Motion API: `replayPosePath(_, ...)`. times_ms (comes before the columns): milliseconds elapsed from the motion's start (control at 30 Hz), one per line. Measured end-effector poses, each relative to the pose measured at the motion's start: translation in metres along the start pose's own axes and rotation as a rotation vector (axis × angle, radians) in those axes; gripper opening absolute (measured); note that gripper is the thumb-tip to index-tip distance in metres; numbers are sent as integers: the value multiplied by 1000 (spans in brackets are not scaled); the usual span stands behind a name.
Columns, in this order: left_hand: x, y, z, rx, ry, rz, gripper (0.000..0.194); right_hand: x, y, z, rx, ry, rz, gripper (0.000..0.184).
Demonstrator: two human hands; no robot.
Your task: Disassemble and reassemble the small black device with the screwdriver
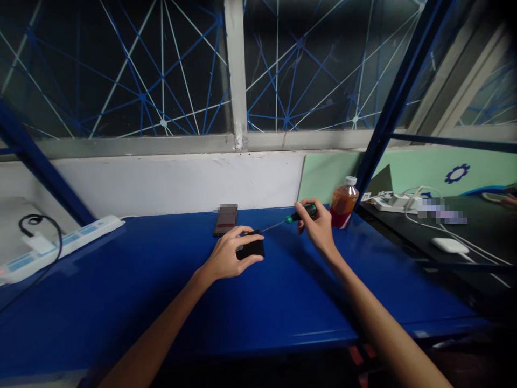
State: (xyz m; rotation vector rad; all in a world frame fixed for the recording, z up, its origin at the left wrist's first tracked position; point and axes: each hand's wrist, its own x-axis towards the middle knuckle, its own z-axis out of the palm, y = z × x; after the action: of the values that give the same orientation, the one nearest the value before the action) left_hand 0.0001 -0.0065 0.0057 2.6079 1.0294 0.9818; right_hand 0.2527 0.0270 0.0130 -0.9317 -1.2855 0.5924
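Observation:
My left hand (pixel 229 253) is closed around a small black box-like object (pixel 251 248) resting on the blue table (pixel 161 302). My right hand (pixel 317 225) grips a screwdriver (pixel 297 215) with a green and black handle. Its thin metal shaft points left and its tip reaches the top of the black object. A dark phone (pixel 225 219) lies flat just behind my left hand.
A bottle (pixel 344 203) of orange-brown liquid stands to the right of my right hand. A white power strip (pixel 60 242) with a black cable lies at the far left. A darker desk at the right carries white chargers, cables and a white mouse (pixel 449 245).

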Motion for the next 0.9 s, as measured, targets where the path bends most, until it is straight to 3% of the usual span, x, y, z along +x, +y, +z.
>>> replayPosePath(167,0,0,0,1,-3,-9,40,2,2,-1,105,-96,48,36)
replayPosePath(400,0,0,0,13,-11,-10,40,0,0,0,-13,-8,9,31)
replayPosePath(567,0,0,0,3,-1,-2,40,0,1,0,153,-98,41,31)
replayPosePath(800,0,-1,1,5,-8,-3,40,-2,-2,2,-65,48,-15,27)
replayPosePath(900,0,0,0,-4,-12,-11,41,-1,-1,0,-52,17,2,25)
